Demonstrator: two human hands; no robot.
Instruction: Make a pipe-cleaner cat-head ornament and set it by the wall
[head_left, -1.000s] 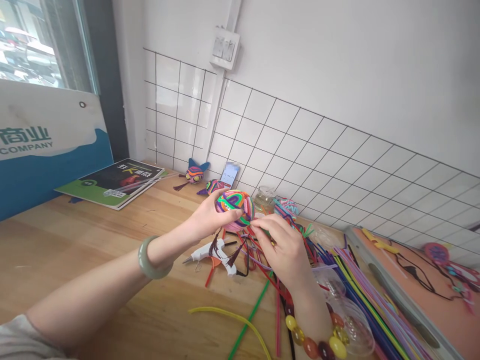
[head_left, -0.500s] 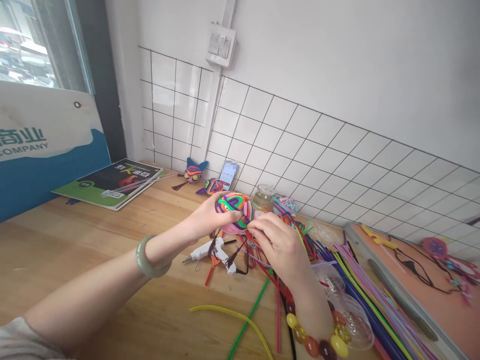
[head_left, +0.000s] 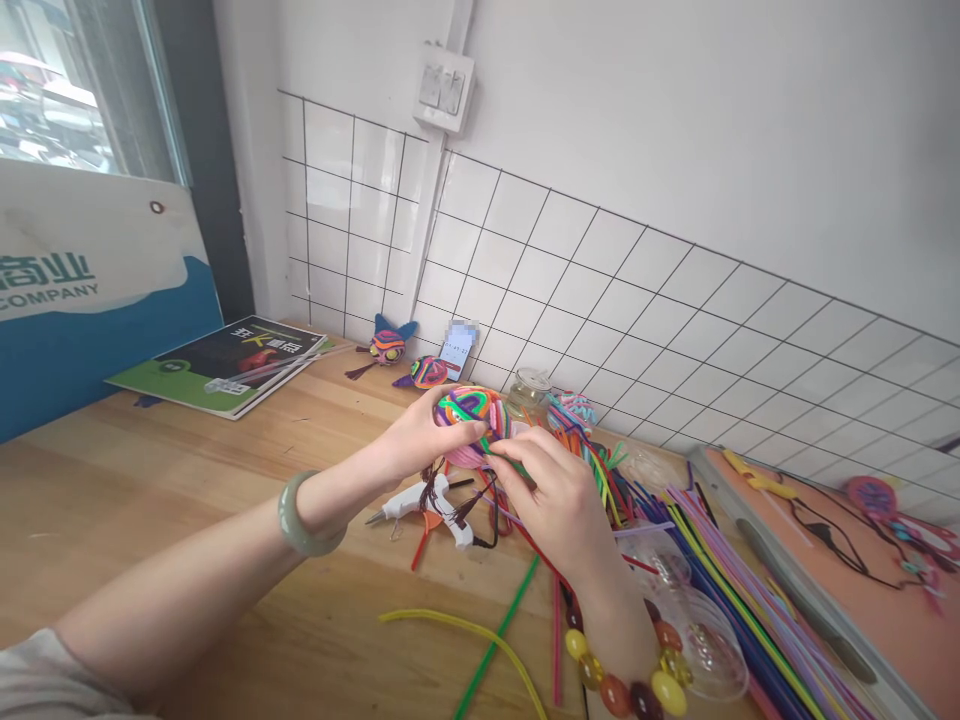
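A rounded, multicoloured pipe-cleaner piece [head_left: 474, 408] with dark tassels is held above the wooden table. My left hand [head_left: 424, 435] wraps round its left side, thumb lying across the front. At its lower right edge, my right hand [head_left: 551, 490] has thumb and index finger pinched together; what lies between the fingertips is too small to make out. Just below the piece lies a white glue gun [head_left: 442, 510]. A yellow pipe cleaner [head_left: 465, 625] crosses a green one [head_left: 504, 635] nearer to me.
Magazines [head_left: 225, 365] lie at the left. Two finished-looking colourful pieces [head_left: 387, 342] and a phone [head_left: 457, 348] stand by the wall. A glass jar [head_left: 529, 390], clear plastic domes [head_left: 701, 640] and pipe-cleaner bundles [head_left: 750, 590] spread to the right, beside an orange-topped case [head_left: 847, 560].
My right hand's fingertips have shifted slightly left and down along the piece's lower edge. The left hand keeps nearly the same hold.
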